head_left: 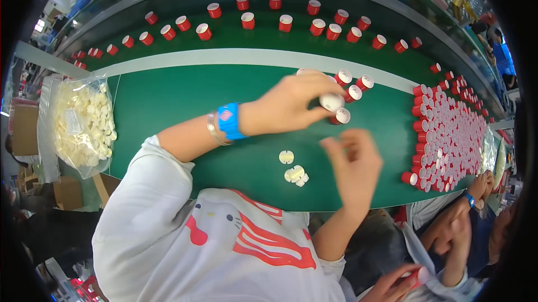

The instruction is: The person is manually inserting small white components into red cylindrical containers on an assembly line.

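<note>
Beside left hand, red cups clustered; plastic bag far left

Bare green surface lies between the bag of white pieces and the left forearm, leaving room for a hand to pass. Another free lane runs between the right hand and the packed block of red cups. A small group of cups blocks the way just beside the left hand. White discs interrupt the stretch between that hand and the shirt. Beyond the pale strip stand rows of cups, with gaps between them.
</note>
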Demonstrator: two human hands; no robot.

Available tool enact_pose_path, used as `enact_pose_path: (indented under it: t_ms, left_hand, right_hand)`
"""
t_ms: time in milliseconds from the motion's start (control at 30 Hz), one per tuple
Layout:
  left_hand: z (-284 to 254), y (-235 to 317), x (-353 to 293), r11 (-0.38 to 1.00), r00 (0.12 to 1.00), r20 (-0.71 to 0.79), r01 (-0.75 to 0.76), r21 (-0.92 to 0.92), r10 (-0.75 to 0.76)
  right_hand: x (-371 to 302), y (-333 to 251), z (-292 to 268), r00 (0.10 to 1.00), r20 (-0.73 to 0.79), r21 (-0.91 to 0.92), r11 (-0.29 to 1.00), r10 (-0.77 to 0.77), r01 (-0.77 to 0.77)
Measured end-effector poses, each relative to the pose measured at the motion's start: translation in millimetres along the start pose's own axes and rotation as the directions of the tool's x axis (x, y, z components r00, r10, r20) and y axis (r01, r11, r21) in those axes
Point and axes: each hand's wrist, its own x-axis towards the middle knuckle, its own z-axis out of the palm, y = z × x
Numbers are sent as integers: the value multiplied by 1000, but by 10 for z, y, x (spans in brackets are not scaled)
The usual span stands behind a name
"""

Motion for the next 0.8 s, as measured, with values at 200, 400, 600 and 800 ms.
enact_pose_path:
  t_ms: [200,400,600,800]
  left_hand:
    - [-347,-115,-581,952,958,-40,288,107,-285]
    - [-170,-187,-765,915,926,-47,377,141,-374]
    - [0,-40,51,956,997,-58,-34,292,54]
    - [1530,-56,1537,830,826,276,-540,140,491]
  right_hand:
    - [-163,-36,454,857,413,-110,918,-307,381]
    - [-70,-34,469,910,285,-192,912,-301,362]
    - [-86,292,-166,994,50,274,958,-102,85]
    - [-145,542,-340,971,-234,336,941,39,43]
